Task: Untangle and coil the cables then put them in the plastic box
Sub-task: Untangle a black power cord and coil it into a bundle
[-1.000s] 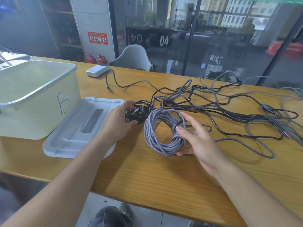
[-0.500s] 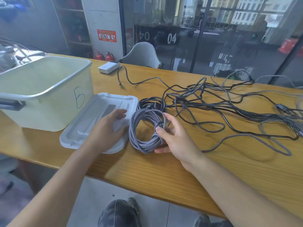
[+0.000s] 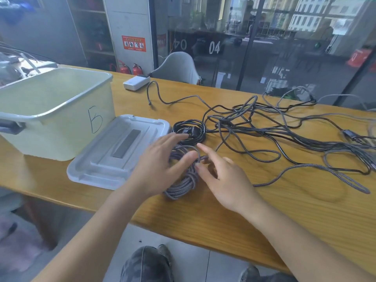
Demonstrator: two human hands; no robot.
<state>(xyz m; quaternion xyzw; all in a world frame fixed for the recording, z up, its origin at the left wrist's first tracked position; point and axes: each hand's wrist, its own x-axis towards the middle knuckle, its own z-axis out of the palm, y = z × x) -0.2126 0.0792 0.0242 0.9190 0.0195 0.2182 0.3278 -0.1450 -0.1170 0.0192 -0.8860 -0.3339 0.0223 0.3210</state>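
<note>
The plastic box (image 3: 55, 110) is set at the left end of the table (image 3: 284, 210), with its lid (image 3: 114, 157) laid flat just right of it. Right of the lid, one coiled cable (image 3: 190, 130) is parked behind another coil (image 3: 183, 180), which is reached from both sides by the left hand (image 3: 160, 161) and right hand (image 3: 225, 180). The tangled cables (image 3: 274, 129) are spread further right, and a small charger block (image 3: 136, 82) is left at the far edge.
</note>
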